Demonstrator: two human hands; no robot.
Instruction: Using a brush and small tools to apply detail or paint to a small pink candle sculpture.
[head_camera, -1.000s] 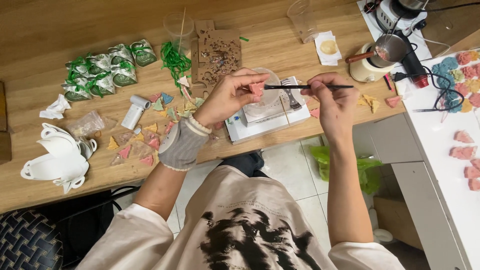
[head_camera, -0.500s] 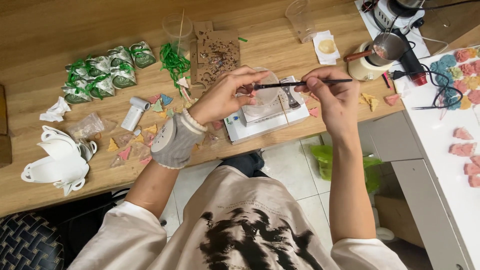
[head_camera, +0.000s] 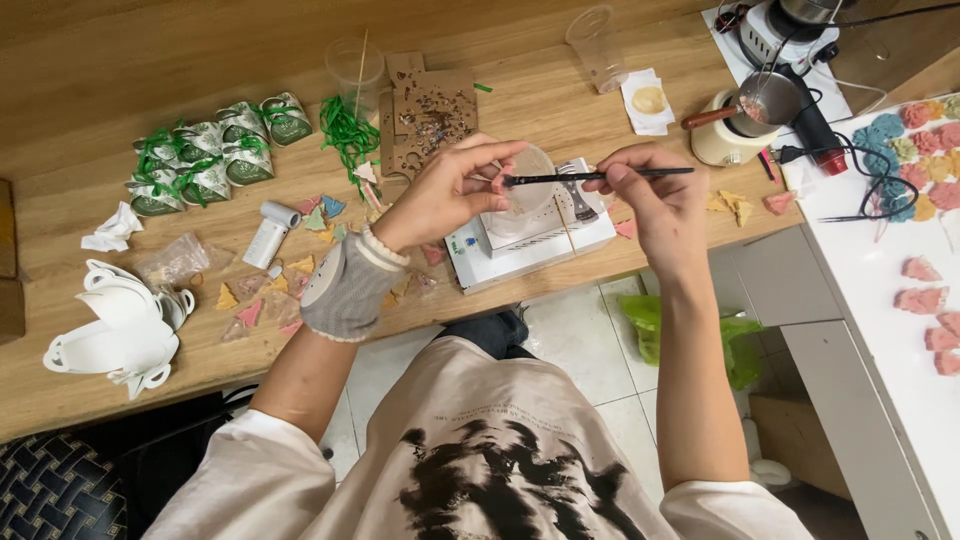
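Fingers of the left hand (head_camera: 455, 192) pinch a small pink piece (head_camera: 497, 185) at the fingertips, over a clear round dish (head_camera: 530, 178) that sits on a white box (head_camera: 545, 245). A grey knit cuff (head_camera: 345, 285) covers that wrist. Right hand (head_camera: 655, 195) closes its fingers round a thin dark brush (head_camera: 590, 177), held level, tip pointing left and touching or nearly touching the pink piece; exact contact too small to tell.

To do this step well, my judgement: keep the pink piece pinched by its edges so the face stays free, hold both hands low over the dish for steadiness, use light short strokes with the brush tip only, and turn the piece rather than the brush.

Pink piece: small, pale pink, flat-looking, mostly hidden by the fingertips; shape not clear.

Left to right on the wooden table (head_camera: 200, 60): white moulds (head_camera: 115, 325), green-ribboned packets (head_camera: 215, 150), scattered coloured triangles (head_camera: 290, 275), a clear cup with a stick (head_camera: 355, 65), a brown board (head_camera: 430, 110). Further right: an empty clear cup (head_camera: 597, 35), a small pot on a burner (head_camera: 745, 115), and pink and teal shapes on a white counter (head_camera: 880, 270).
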